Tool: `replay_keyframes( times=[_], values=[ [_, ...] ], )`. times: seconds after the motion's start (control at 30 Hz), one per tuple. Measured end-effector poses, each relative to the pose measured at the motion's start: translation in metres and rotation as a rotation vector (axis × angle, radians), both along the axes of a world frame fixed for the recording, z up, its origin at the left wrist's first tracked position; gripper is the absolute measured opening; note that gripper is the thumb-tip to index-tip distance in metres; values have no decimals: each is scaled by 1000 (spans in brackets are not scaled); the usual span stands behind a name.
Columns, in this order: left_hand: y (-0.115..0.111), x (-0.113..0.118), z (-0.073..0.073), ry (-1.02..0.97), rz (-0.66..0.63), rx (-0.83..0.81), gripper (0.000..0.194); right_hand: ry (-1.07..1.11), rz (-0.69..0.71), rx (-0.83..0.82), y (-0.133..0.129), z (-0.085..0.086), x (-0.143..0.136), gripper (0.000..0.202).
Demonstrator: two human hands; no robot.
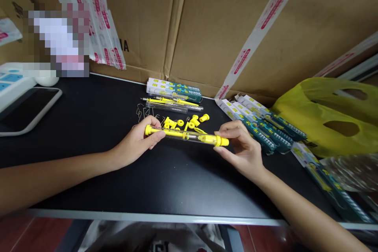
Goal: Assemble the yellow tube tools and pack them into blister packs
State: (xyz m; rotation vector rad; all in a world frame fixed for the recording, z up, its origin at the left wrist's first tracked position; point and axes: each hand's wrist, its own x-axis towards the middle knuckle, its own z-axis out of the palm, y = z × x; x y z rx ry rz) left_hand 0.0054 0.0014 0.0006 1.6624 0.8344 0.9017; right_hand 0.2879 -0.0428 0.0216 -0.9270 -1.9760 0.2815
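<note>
A tubular spring scale (193, 137), clear with yellow parts inside, is held level above the black table between both hands. My left hand (141, 137) is closed round its left end by the yellow cap, thumb on the near side. At the other end my right hand (242, 143) pinches the tube beside the stepped yellow cap (222, 141). Just behind lie loose yellow plastic caps and rings (195, 120) with small springs. Bent wire hooks (147, 111) are near my left hand. Clear tubes (168, 106) and yellow rods (189, 102) rest farther back.
Printed boxes (174, 88) lie at the back, with several more (260, 122) on the right. A yellow plastic bag (313, 126) sits at far right near clear plastic (354, 171). On the left are a phone (26, 110) and a white power strip (12, 82). Cardboard (206, 27) stands behind.
</note>
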Motion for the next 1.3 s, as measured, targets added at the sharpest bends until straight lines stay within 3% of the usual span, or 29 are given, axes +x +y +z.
replay_keyframes(
  times=[0.37, 0.8, 0.93, 1.13, 1.3],
  values=[
    [-1, -1, 0, 47, 33, 22, 24, 21, 55, -37, 0, -1, 0, 25],
    [-1, 0, 0, 37, 12, 15, 24, 132, 89, -277, -9, -7, -2, 20],
    [0, 0, 0, 24, 8, 11, 24, 67, 34, -226, -8, -5, 0, 22],
    [1, 0, -2, 14, 9, 19, 24, -36, 24, 27, 0, 2, 1, 25],
    [0, -1, -2, 33, 17, 20, 23, -14, 70, -30, 1, 2, 0, 26]
  ],
)
